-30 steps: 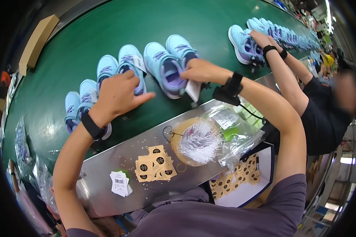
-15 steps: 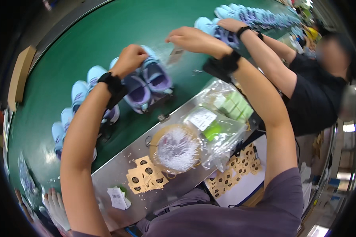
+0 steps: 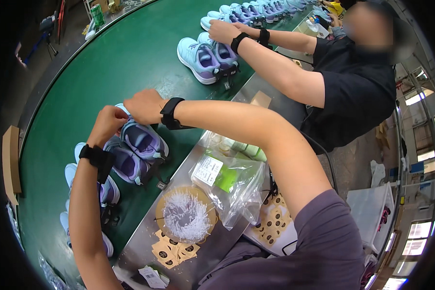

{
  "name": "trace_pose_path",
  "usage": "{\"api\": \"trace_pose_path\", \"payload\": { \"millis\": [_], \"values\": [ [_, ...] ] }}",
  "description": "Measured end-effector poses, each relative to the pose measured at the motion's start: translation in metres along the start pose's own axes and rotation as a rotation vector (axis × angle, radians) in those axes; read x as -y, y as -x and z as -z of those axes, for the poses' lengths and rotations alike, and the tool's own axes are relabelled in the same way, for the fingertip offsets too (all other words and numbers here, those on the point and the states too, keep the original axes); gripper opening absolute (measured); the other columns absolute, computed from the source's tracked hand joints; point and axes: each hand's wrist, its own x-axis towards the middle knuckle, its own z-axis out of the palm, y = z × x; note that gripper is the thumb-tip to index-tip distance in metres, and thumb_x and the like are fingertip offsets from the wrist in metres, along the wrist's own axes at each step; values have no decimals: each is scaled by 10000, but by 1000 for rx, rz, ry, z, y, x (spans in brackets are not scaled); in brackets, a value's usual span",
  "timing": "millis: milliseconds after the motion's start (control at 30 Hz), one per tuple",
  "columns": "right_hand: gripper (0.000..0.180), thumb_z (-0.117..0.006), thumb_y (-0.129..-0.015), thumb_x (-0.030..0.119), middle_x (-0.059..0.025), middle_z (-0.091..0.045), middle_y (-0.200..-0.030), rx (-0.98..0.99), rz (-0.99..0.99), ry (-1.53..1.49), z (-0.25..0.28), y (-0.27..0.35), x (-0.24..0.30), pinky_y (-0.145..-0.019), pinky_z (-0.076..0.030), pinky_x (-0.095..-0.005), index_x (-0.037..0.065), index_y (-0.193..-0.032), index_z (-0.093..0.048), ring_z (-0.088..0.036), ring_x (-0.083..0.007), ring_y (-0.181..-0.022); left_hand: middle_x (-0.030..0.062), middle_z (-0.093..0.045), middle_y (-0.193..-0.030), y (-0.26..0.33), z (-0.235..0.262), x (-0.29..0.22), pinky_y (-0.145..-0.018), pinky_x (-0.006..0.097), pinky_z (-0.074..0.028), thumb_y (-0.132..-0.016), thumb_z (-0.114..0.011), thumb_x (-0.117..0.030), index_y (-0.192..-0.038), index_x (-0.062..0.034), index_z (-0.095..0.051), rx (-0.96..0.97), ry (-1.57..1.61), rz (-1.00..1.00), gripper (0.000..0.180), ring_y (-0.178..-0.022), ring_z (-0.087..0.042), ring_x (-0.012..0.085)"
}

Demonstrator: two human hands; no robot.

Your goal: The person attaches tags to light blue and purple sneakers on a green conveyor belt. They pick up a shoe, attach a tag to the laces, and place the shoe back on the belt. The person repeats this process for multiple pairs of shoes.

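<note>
A pair of light-blue and purple sneakers (image 3: 144, 139) stands side by side on the green surface, toes pointing away from me. At the toe end of this pair, my left hand (image 3: 108, 124) has its thumb and fingers pinched together. My right hand (image 3: 146, 106) meets it there, fingers curled down over the front of the shoes. Whatever sits between the fingertips is too small and too covered to make out. More sneakers of the same kind (image 3: 108, 191) line up to the left, partly behind my left forearm.
On the metal ledge lie a round holder of white plastic fasteners (image 3: 187, 215), tan card tags (image 3: 171, 251), white labels (image 3: 153, 278) and a clear plastic bag (image 3: 241, 188). At right, a co-worker (image 3: 357, 82) reaches over other sneakers (image 3: 208, 60). A cardboard piece (image 3: 10, 159) stands far left.
My right hand, earlier raised away to the right near a small tag, has come over to the pair beside my left hand. The view has shifted, showing more of the co-worker's side.
</note>
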Motion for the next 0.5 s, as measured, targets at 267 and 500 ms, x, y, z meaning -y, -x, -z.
{"api": "trace_pose_path", "payload": {
  "millis": [267, 500],
  "values": [
    [145, -608, -760, 190, -79, -680, -759, -74, 77, -250, 2, 1, -14, -626, -502, -414, 193, -862, -711, -651, -299, -733, 40, -625, -666, 15, 0, -9, -469, 216, -468, -781, -627, -14, -788, 20, -645, -99, 302, 105, 39, -542, -585, 90],
    [139, -621, -739, 203, -104, -688, -847, 28, 174, -291, 3, -21, -18, -682, -513, -420, 153, -828, -716, -657, -299, -817, 59, -645, -657, 18, -5, -6, -485, 240, -474, -751, -658, -31, -788, 30, -667, -221, 255, 101, 72, -553, -593, 98]
  ]
}}
